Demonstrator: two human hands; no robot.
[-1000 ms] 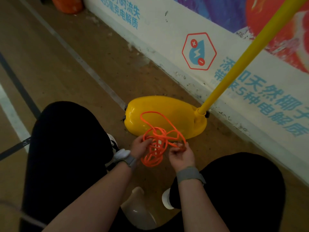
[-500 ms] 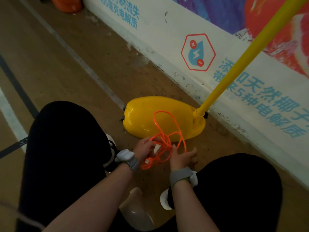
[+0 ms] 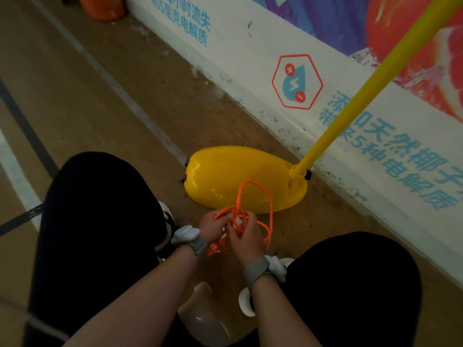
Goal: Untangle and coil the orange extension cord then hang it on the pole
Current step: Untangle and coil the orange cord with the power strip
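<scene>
A thin orange extension cord [image 3: 253, 194] is bunched in loose, tangled loops between my knees, low over the floor. My left hand [image 3: 213, 227] grips the loops from the left. My right hand [image 3: 246, 237] pinches strands from the right, close against the left. One tall loop stands up in front of the yellow base [image 3: 240, 176]. A yellow pole [image 3: 375, 86] rises from that base, slanting up to the right. Part of the cord is hidden under my hands.
A white wall [image 3: 250, 66] with blue lettering and a colourful poster runs diagonally behind the base. An orange object [image 3: 102, 6] sits by the wall at the top left. My knees in black trousers flank my hands. Painted lines cross the brown floor [image 3: 75, 96].
Both hands have dropped lower and come closer together. The bundle is gathered tighter, and the upstanding loop has shifted right and narrowed.
</scene>
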